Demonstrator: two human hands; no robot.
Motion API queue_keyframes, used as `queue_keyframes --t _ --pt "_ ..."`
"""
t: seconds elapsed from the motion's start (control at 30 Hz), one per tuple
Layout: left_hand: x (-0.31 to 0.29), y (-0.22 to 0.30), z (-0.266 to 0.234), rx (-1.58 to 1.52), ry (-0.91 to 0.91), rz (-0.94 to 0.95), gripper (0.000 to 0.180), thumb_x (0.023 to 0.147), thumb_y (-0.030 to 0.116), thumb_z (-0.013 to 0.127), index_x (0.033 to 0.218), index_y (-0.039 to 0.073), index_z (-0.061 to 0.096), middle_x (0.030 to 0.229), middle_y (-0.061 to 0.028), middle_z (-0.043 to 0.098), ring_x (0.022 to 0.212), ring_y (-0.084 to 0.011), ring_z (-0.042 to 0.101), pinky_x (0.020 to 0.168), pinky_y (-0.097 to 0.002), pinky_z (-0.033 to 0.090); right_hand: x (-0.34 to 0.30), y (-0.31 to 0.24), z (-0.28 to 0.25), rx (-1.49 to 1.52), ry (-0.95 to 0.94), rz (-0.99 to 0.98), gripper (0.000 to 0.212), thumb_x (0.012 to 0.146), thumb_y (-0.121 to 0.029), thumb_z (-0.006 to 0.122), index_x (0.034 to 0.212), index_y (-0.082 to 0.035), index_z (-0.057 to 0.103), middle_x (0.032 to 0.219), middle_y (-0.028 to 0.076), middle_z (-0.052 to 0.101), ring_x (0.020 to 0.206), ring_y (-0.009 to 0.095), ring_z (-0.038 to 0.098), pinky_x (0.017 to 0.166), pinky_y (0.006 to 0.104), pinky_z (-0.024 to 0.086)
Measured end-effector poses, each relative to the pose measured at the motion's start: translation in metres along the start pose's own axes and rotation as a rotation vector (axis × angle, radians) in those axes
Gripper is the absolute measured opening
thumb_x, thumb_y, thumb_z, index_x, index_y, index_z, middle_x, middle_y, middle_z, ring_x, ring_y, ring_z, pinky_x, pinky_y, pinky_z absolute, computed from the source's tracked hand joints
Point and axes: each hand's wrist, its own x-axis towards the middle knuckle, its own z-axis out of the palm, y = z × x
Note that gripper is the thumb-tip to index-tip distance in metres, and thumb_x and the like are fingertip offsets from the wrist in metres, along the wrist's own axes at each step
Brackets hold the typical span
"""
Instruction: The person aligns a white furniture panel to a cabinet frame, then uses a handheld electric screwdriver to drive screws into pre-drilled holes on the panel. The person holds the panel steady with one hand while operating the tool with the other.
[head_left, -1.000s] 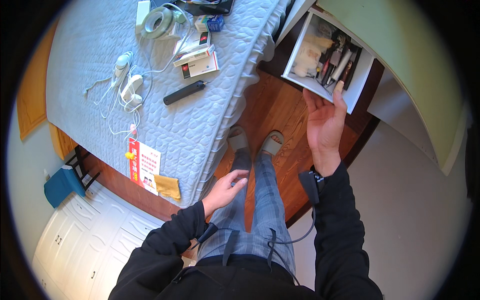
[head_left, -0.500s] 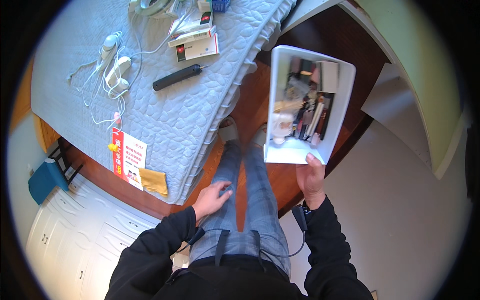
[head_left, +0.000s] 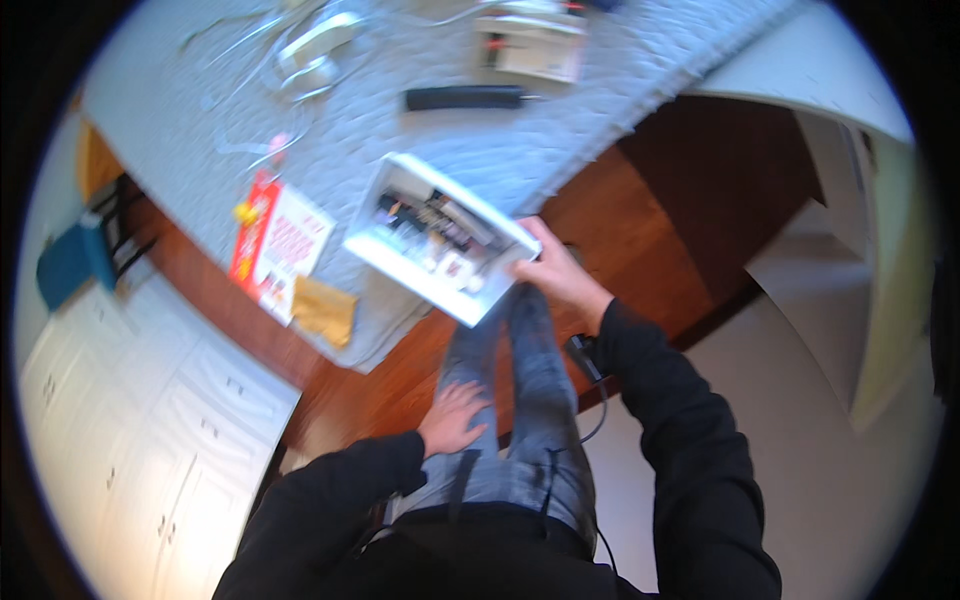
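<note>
Right hand (head_left: 555, 270): nearer one, grasping the white drawer (head_left: 490, 288) by its 4 o'clock end
Long axis: roughly 10-to-4
Left hand (head_left: 455, 418): empty, drawer's up at 12 o'clock

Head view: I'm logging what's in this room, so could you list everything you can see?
open box: one, white, over the bed's edge
small items: several, mixed, inside the box, too blurred to count
bed: one, pale blue, upper left
handheld tool: one, black, on the bed
flat cartons: count unclear, mostly white, top edge
cables and adapters: count unclear, white, bed's far side
booklet: one, red and white, bed's near corner
folded cloth: one, mustard, beside the booklet
seat: one, teal, far left
cabinet: one, white, lower left
floorboards: reddish brown, beside the bed
left hand: one, bare, at the thigh
right hand: one, bare, gripping the box's right end
</note>
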Motion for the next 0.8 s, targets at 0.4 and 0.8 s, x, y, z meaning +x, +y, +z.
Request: queue_keyframes --t 0.4,0.8 --pt "-0.001 0.001 0.013 -0.024 0.092 0.014 0.044 0.092 0.036 0.066 0.126 0.007 0.064 0.147 -0.0194 0.053 0.147 -0.0368 0.038 0.124 -0.0580 0.022 0.033 0.000 0.070 0.198 0.125 0.104 0.077 0.095 -0.035 0.076 0.155 -0.006 0.037 0.123 0.012 0.065 0.110 0.019 0.064 0.095 0.0324 0.052" --pt "0.027 -0.003 -0.017 0.131 -0.059 0.192 0.042 0.090 0.036 0.064 0.117 0.004 0.067 0.129 -0.0171 0.063 0.131 -0.0342 0.052 0.120 -0.0565 0.029 -0.064 -0.076 -0.100 0.185 0.495 -0.251 0.052 0.110 -0.038 0.051 0.150 -0.006 0.046 0.138 0.015 0.062 0.134 0.025 0.055 0.116 0.0425 0.041"
